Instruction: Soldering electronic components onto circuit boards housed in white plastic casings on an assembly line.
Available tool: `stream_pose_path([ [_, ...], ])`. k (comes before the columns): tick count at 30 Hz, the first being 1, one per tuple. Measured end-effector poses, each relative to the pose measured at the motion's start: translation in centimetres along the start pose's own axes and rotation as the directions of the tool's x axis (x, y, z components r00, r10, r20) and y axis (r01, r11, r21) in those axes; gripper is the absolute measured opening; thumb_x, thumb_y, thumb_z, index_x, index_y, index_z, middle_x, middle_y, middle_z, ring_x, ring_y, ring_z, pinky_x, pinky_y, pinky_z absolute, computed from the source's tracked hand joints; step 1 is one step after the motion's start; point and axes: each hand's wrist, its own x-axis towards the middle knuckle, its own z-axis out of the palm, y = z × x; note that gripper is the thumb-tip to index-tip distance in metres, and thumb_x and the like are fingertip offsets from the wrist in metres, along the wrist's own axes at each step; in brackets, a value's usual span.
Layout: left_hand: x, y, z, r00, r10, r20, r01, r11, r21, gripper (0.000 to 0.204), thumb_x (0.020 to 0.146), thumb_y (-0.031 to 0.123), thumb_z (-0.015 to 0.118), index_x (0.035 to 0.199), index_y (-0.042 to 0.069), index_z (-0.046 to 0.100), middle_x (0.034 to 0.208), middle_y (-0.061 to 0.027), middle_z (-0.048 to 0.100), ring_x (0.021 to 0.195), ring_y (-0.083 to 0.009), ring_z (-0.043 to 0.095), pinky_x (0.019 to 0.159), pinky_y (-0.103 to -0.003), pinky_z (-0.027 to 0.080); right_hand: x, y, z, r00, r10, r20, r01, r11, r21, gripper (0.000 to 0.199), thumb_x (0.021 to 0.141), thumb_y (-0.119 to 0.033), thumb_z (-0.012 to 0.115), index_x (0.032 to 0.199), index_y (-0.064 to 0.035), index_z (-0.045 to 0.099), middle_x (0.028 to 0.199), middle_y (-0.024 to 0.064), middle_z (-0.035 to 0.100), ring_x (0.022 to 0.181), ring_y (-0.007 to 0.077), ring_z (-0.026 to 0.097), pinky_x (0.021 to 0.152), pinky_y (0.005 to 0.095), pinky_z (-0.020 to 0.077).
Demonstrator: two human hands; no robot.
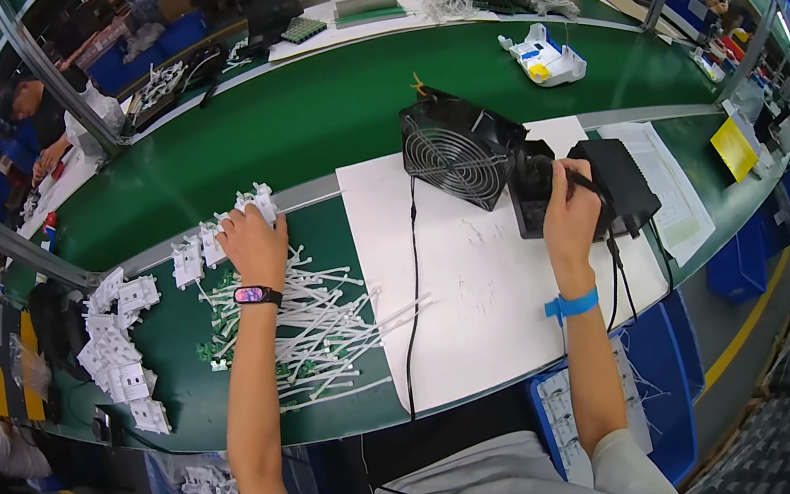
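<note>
My left hand, with a band on its wrist, reaches over the near edge of the belt. Its fingers close on a white plastic part at the right end of a short row of such parts. Below it lie many white cables with small green circuit boards. My right hand, a blue strap on its wrist, is closed around a black corded handle that looks like a soldering iron. This handle is over a black holder, beside a black box.
A black fan stands on white sheet. White parts are heaped at left. A white-and-yellow housing sits on the green belt. Blue bins stand below. Across at left, a person works. Cords cross the bench.
</note>
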Motion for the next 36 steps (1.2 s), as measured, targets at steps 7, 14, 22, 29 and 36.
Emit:
stream_pose_path([
  [7,-1.2,-0.5,-1.6,0.999,-0.038,0.026,0.040,0.996,-0.080,0.064,0.083,0.044,0.077,0.127,-0.002,0.062,0.142,-0.0287,0.052,0.122,-0.0422,0.052,0.101,-0.052,0.041,-1.0,1.8,0.2,0.992,0.058,0.109,-0.086,0.959,0.272,0.033,0.104,-0.016,0.059,0.132,0.0018,0.057,0.089,0.0079,0.067,0.077,0.0115,0.060,0.068,0.0266,0.0476],
  [14,-2.5,-3.7,-3.8,0.998,0.044,-0.049,-0.044,0.999,0.002,0.070,0.093,0.055,0.063,0.129,-0.004,0.061,0.141,-0.0308,0.052,0.125,-0.0431,0.052,0.111,-0.054,0.034,-5.2,0.5,-2.4,0.912,0.230,0.339,-0.329,0.905,0.271,0.033,0.101,-0.014,0.063,0.128,0.0021,0.051,0.080,-0.0007,0.056,0.077,0.0061,0.051,0.068,0.0208,0.0391],
  [22,-5.4,-20.8,-8.3,0.924,-0.340,0.173,0.268,0.901,0.340,0.077,0.086,0.056,0.070,0.136,-0.001,0.055,0.142,-0.0310,0.051,0.134,-0.0459,0.047,0.112,-0.060,0.033,-10.8,-11.8,-0.1,0.623,-0.015,0.782,-0.240,0.948,0.210,0.009,0.095,-0.009,0.068,0.095,-0.0011,0.063,0.079,0.0018,0.063,0.071,0.0082,0.054,0.063,0.0257,0.0425],
  [29,-12.0,-24.4,-17.0,0.923,-0.381,0.060,0.322,0.848,0.421,0.097,0.080,0.059,0.076,0.152,0.002,0.041,0.153,-0.0324,0.039,0.138,-0.0507,0.040,0.111,-0.061,0.035,-14.0,-16.8,3.4,0.356,-0.360,0.863,-0.110,0.900,0.421,0.013,0.088,-0.008,0.073,0.098,-0.0011,0.067,0.083,0.0074,0.064,0.077,0.0171,0.062,0.068,0.0302,0.0470],
  [36,-15.8,-25.1,-16.8,0.899,-0.430,0.083,0.426,0.903,0.060,0.116,0.073,0.038,0.087,0.161,0.004,0.018,0.153,-0.0325,0.037,0.128,-0.0434,0.052,0.103,-0.047,0.048,-21.7,-21.6,10.3,0.386,-0.615,0.688,0.164,0.779,0.605,0.021,0.088,-0.011,0.071,0.108,-0.0041,0.067,0.096,0.0101,0.060,0.092,0.0284,0.059,0.082,0.0394,0.0470],
])
